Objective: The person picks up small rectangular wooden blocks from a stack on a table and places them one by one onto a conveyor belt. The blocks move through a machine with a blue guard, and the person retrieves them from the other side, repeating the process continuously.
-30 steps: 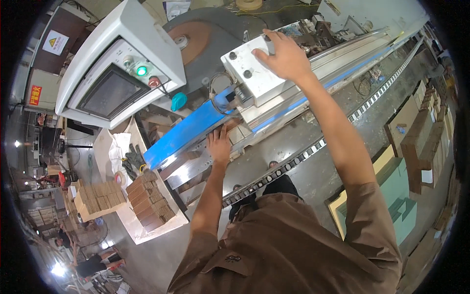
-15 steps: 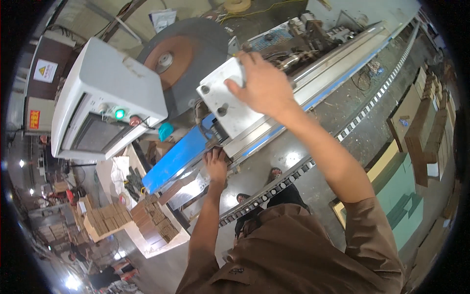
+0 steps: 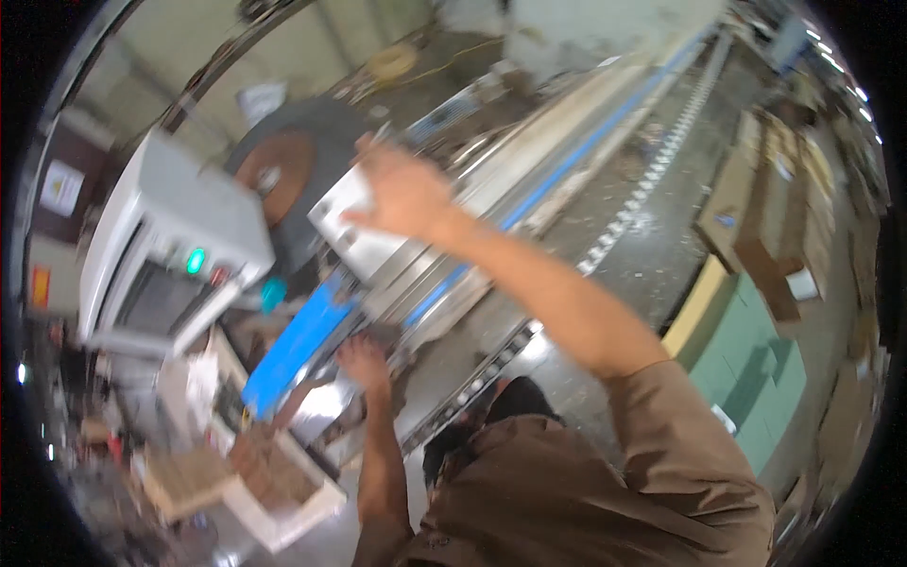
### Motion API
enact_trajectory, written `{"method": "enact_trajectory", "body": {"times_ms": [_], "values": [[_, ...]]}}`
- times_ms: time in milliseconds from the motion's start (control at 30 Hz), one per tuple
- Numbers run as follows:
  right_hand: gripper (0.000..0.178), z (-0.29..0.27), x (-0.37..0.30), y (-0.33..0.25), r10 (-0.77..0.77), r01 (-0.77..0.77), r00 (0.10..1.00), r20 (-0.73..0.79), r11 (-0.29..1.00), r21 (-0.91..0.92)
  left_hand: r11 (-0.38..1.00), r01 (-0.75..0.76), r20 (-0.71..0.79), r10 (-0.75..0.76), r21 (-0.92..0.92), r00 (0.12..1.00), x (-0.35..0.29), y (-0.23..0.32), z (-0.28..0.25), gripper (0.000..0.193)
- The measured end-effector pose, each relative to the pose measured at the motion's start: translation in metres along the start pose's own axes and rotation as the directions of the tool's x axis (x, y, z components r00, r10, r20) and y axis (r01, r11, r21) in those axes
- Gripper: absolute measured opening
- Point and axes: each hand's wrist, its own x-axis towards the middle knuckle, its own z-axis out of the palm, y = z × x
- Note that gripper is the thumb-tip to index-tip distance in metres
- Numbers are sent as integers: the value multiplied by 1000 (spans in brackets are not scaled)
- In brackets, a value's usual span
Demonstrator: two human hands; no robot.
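Note:
My right hand [image 3: 404, 194] lies over a white metal block [image 3: 342, 210] on a long machine, its thumb apart from the fingers and stretched across the block's face. Lower down, my left hand [image 3: 364, 359] is at the machine's near end, beside a blue guard [image 3: 298, 342]. A dark brown piece [image 3: 384, 334] shows at its fingertips; motion blur hides whether the fingers grip it. Behind the block stands a large dark disc [image 3: 276, 175] with a brown centre.
A white control box [image 3: 179, 236] with a lit green button stands left. Brown strips are stacked on a pale table [image 3: 316, 506] at lower left. A roller track [image 3: 614, 241] runs along the right, past green stacked boards [image 3: 742, 369] and brown boards [image 3: 770, 241].
The view has shifted, and the machine now sits farther left and looks blurred. My right hand stays at the white block. A brown piece now shows by my left fingertips.

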Motion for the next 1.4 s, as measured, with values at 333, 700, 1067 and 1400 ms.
{"method": "enact_trajectory", "body": {"times_ms": [333, 700, 1067, 1400], "values": [[113, -14, 11, -26, 190, -137, 954, 231, 964, -227, 964, 260, 68, -264, 61, 962, -36, -122, -190, 61], [72, 2, 1, 15, 222, -242, 960, 169, 964, 114, 966, 251, 168, -239, -58, 956, -42, -157, -191, 45], [65, 3, 17, 30, 85, -61, 976, 199, 991, -122, 921, 173, 187, -112, -349, 976, -36, -4, -77, 38], [62, -3, 14, -10, 65, -62, 994, 87, 997, -41, 986, 81, 130, -62, -147, 990, -11, -22, 14, 42]]}}
